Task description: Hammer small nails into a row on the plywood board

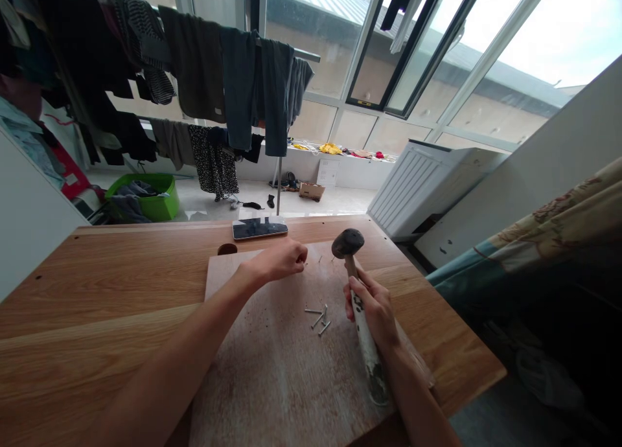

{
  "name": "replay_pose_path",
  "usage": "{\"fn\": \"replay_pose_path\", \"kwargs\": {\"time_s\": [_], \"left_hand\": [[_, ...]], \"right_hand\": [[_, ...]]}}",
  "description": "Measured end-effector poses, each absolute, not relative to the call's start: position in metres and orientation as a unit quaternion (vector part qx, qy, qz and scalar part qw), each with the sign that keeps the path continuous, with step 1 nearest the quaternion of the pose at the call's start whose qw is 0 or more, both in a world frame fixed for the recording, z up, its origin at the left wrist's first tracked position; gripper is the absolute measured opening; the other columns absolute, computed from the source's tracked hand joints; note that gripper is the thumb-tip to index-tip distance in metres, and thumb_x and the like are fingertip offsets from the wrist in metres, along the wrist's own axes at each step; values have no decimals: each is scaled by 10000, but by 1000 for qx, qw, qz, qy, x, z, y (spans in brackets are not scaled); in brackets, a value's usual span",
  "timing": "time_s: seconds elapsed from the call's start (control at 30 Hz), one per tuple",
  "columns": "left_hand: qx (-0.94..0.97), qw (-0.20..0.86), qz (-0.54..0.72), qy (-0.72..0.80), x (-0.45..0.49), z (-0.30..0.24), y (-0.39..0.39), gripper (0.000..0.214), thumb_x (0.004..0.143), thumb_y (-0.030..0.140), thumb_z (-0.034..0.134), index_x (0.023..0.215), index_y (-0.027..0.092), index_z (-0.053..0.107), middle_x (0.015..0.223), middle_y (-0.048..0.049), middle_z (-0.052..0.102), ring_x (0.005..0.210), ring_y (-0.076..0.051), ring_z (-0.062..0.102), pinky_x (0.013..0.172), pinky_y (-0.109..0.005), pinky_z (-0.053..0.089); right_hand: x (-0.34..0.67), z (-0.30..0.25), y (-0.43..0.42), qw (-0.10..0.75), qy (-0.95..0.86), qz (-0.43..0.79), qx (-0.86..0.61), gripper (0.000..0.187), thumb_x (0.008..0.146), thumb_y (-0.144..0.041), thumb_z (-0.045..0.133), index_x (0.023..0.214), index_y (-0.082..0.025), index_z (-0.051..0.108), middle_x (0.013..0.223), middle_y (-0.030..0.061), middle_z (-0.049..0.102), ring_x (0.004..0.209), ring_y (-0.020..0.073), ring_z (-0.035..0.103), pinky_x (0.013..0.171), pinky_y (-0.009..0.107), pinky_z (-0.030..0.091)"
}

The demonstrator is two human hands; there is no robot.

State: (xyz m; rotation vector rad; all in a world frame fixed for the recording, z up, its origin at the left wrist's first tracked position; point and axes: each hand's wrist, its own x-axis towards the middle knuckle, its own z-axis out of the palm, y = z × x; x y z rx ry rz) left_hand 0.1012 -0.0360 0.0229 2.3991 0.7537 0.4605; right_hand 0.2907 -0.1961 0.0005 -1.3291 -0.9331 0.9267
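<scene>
My right hand (373, 311) is wrapped round the pale handle of a hammer (348, 243), whose dark head is raised over the far part of a worn wooden board (272, 369). My left hand (280, 260) rests on the board's far edge with its fingers pinched together; what they hold is too small to make out, perhaps a nail. Several loose nails (319, 319) lie on the board between my two hands. A couple of small nails (321, 261) seem to stand in the board just right of my left fingertips.
The board lies on a wooden table (97, 291) with a round hole (227, 249) near its far edge. A phone (259, 227) lies at the far edge. Beyond are a clothes rack with hanging garments (233, 91), a green basin (146, 197) and a white cabinet (427, 181).
</scene>
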Motion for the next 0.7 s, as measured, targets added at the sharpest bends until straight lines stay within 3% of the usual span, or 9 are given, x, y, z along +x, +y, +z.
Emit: {"fn": "replay_pose_path", "kwargs": {"time_s": [0.23,0.37,0.7], "left_hand": [[888,300,227,265,111,9,-37,146,762,79,615,751,162,734,701,-20,688,628,-130,589,604,-235,419],[847,379,273,254,115,-9,-32,122,820,148,623,853,150,740,764,-23,698,680,-130,615,666,-237,478],[846,371,288,250,118,-23,-31,89,824,215,681,876,161,729,903,-31,617,694,-118,587,687,-263,498]], "right_hand": [[289,2,-197,587,-410,401,-572,358,870,-485,698,1048,-175,672,647,-43,558,395,97,495,338,204,355],[289,3,-197,586,-416,418,-556,391,875,-462,682,1142,-175,672,646,-49,555,387,91,488,350,203,364],[286,6,-199,556,-449,434,-549,396,873,-418,643,1179,-167,658,652,-55,547,391,84,486,365,199,364]]}}
